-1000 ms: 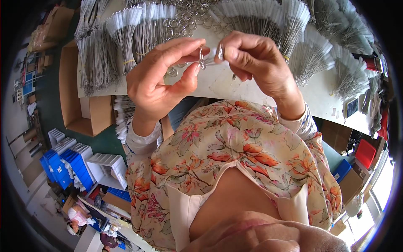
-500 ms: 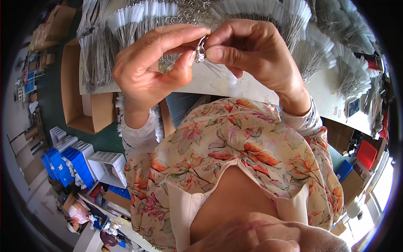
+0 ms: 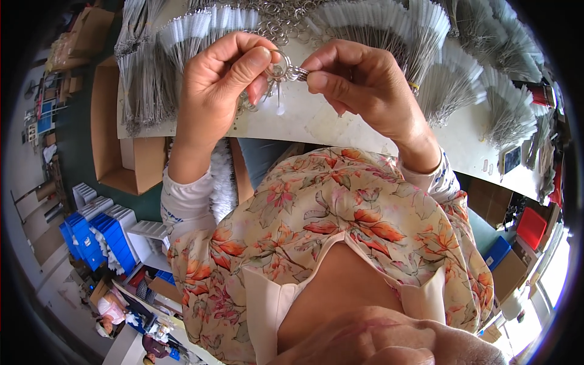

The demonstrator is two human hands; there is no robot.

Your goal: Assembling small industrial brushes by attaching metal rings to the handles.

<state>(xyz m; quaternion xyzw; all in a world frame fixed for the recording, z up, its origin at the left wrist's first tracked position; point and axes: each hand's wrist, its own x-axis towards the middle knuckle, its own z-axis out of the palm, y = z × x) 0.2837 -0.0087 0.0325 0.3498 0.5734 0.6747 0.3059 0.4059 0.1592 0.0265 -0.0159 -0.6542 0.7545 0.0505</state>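
The left hand (image 3: 225,76) and right hand (image 3: 368,82) are raised in the upper centre of the frame, over the near part of a pale table (image 3: 340,125). The left hand grasps a metal ring (image 3: 286,59) between thumb and forefinger, the ring standing out to the right of the fingertips. The right hand pinches a small cluster of wire loops (image 3: 296,73) between thumb and forefinger; the loops lie against the right side of the ring, between the two hands. Whether every loop is threaded on it cannot be told at this size. A thin wire with a whitish tip (image 3: 280,111) shows below the ring.

Beyond the hands, at the top centre, lies a heap of loose rings (image 3: 283,25). To its left, bundled brushes (image 3: 210,18) with pale bristle heads and grey wire stems fill the upper left of the table; further bundles (image 3: 453,85) fan out across the upper right. A dark rectangular object (image 3: 512,158) lies near the table's right end.

At left, below the table edge, stands an open cardboard box (image 3: 149,164); lower still are blue crates (image 3: 115,240) and a white crate (image 3: 146,234). A red container (image 3: 531,227) occupies the right margin. The wearer's floral garment (image 3: 365,222) fills the lower centre; two other people appear, small, at lower left.
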